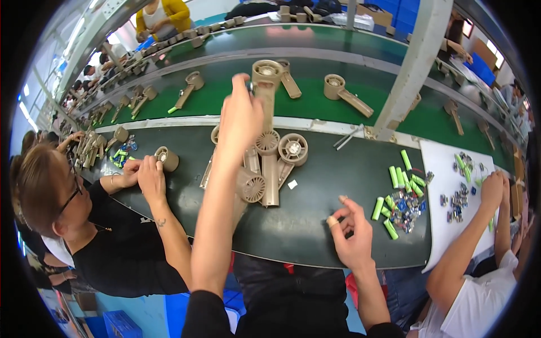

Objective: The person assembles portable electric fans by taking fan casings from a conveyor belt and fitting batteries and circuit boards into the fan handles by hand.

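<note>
My left hand [241, 115] reaches far forward over the green conveyor belt [315, 104] and grips a tan plastic fan housing [266, 79] by its handle, the round head pointing away. My right hand [352, 231] hovers low over the dark worktable [327, 191], fingers apart and holding nothing, a tape strip on one fingertip. Just right of it lies a pile of green cylindrical cells and small blue-and-silver parts [401, 197]. Several more tan housings [267, 166] are stacked on the table under my left forearm.
A person on the left holds a round tan part [167, 158] with both hands. A person on the right sorts small parts on a white sheet [451, 197]. More housings [346, 94] ride the belt. A grey post [414, 62] stands right of centre.
</note>
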A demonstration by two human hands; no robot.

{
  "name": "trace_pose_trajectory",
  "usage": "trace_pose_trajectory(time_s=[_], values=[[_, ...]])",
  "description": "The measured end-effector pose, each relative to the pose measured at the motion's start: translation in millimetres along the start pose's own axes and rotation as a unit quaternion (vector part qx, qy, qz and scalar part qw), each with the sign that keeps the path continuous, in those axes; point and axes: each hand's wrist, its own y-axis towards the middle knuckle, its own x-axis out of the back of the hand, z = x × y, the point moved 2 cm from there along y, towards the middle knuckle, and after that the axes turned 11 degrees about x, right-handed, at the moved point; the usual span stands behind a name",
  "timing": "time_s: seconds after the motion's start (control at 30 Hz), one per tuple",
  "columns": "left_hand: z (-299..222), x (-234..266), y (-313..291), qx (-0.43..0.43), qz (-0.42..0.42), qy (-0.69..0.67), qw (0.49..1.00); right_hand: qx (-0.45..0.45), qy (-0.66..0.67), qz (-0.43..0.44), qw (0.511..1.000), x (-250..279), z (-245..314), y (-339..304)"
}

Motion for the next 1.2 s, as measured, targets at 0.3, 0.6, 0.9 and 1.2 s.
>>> trace_pose_trajectory(time_s=[0.3,0.6,0.9,1.2], values=[[174.2,-76.5,175.6,0.057,0.053,0.067,0.995,-0.04,-0.034,0.048,0.997,-4.4,-3.2,-3.1],[114.7,-70.2,199.5,0.037,0.077,0.337,0.938,-0.036,-0.084,0.091,0.992,-4.9,3.3,6.3],[84.1,-128.2,209.4,-0.033,0.066,0.202,0.977,-0.039,-0.077,0.077,0.993,-4.6,-0.4,7.1],[-42.9,-28.5,94.5,-0.034,0.05,0.019,0.998,0.008,-0.202,-0.128,0.971,68.1,7.9,22.6]])
